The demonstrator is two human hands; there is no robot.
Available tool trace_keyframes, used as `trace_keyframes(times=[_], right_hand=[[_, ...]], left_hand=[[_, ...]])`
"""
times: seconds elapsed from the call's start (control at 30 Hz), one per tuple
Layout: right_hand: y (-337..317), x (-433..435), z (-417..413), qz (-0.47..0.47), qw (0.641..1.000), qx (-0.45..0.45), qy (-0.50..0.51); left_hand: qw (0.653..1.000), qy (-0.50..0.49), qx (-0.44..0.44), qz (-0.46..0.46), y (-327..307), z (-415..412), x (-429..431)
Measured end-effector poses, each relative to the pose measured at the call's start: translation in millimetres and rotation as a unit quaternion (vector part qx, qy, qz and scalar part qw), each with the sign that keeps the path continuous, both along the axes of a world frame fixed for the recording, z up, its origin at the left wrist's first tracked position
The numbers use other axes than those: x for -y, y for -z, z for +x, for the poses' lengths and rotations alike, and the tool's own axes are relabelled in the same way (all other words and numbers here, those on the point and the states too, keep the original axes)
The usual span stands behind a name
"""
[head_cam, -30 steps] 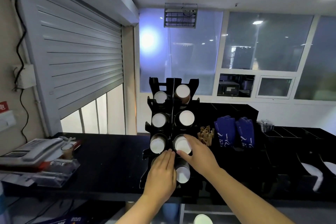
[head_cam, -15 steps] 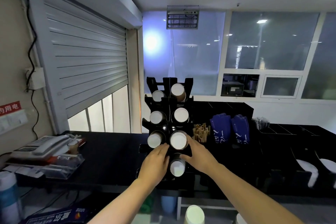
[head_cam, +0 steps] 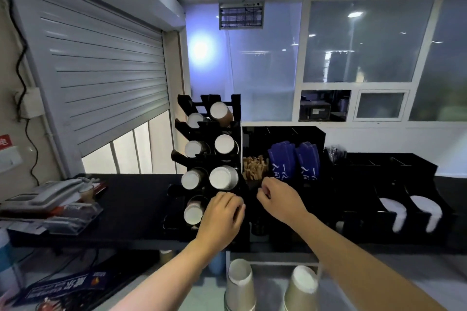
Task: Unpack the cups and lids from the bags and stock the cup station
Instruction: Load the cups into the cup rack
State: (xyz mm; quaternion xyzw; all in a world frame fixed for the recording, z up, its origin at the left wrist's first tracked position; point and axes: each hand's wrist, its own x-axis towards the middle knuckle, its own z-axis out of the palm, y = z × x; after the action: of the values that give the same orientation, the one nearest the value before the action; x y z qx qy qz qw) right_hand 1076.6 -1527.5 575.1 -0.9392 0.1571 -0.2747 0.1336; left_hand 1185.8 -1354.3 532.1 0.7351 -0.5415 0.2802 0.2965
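- Left hand (head_cam: 222,212): back facing the camera, fingers curled inward, knuckles uppermost; nothing visible in its grasp.
- Right hand (head_cam: 280,198): level with the left and just beside it, fingers bent, fingertips pointing left; seemingly empty.
- Forearms: both bare, rising from the lower edge, converging forward.

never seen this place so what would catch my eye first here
Most striking is the tall black cup rack standing mid-counter, its slots filled with paper cups whose white bottoms face out. Both bare hands reach in at its base: the left hand beside the lowest cup, the right hand just right of the rack. Behind the right hand stand blue sleeves, and two more cup stacks sit at the bottom edge.
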Motion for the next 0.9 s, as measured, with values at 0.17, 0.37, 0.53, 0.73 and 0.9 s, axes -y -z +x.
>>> trace_keyframes(times=[0.17,0.37,0.53,0.73,0.9], right_hand=[[17,52,-77,0.036,0.993,-0.069,0.089],[66,109,-175,0.079,0.974,-0.133,0.166],[127,140,-241,0.148,0.961,-0.159,0.172],[218,149,-313,0.294,0.936,-0.149,0.121],[262,143,-329,0.421,0.896,-0.106,0.089]], left_hand=[[0.993,-0.004,-0.044,0.114,15,-71,50],[0.968,0.041,-0.136,0.205,50,-160,117],[0.939,0.062,-0.208,0.267,92,-224,166],[0.921,0.071,-0.254,0.288,161,-270,192],[0.885,0.049,-0.397,0.240,210,-288,183]])
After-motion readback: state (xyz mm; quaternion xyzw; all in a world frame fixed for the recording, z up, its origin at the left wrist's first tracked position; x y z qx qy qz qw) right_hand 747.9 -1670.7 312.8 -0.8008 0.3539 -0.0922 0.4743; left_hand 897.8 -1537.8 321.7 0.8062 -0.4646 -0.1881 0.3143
